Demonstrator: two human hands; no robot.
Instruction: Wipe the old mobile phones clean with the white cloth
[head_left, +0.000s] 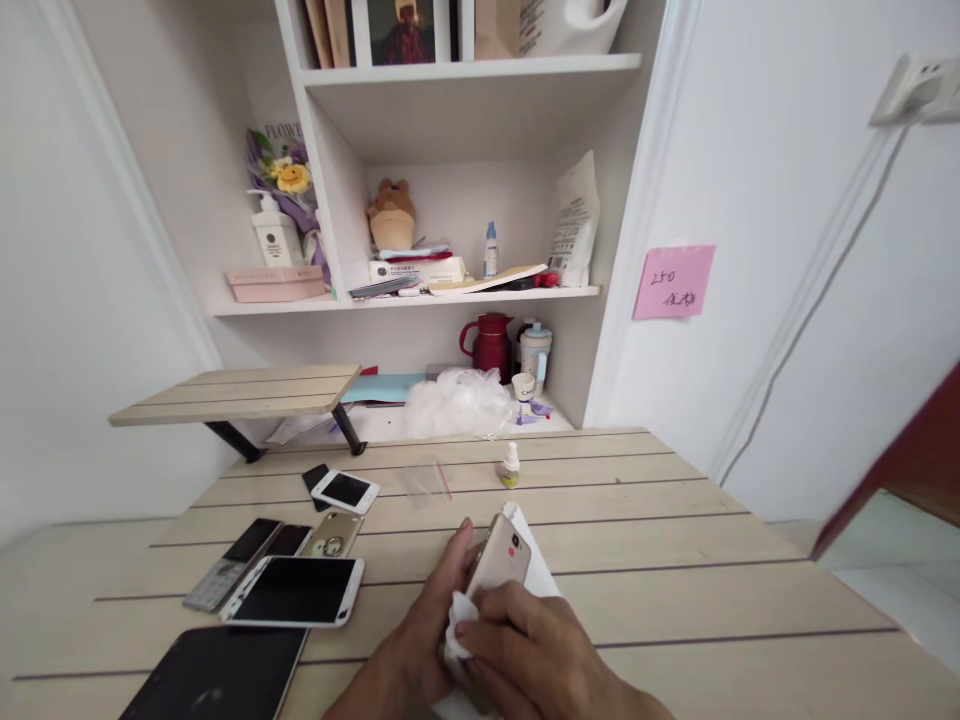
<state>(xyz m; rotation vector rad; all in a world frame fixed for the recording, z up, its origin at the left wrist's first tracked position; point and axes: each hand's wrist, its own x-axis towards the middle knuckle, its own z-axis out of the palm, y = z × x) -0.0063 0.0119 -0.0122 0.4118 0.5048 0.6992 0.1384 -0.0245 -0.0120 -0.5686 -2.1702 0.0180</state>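
My left hand (420,640) grips a pale gold phone (501,556), back side up, just above the wooden table (675,560). With its fingers pinched, my right hand (540,655) presses a white cloth (459,622) against the phone's lower end. More of the white cloth (536,560) lies under the phone. A small dropper bottle (511,465) stands upright on the table, a little beyond the phone.
Several other phones (296,590) and a dark tablet (214,672) lie at the left. A small clear bag (426,481) lies near the bottle. A wooden riser shelf (240,392) stands at back left. Shelves behind hold a red kettle (491,343) and crumpled plastic (457,402).
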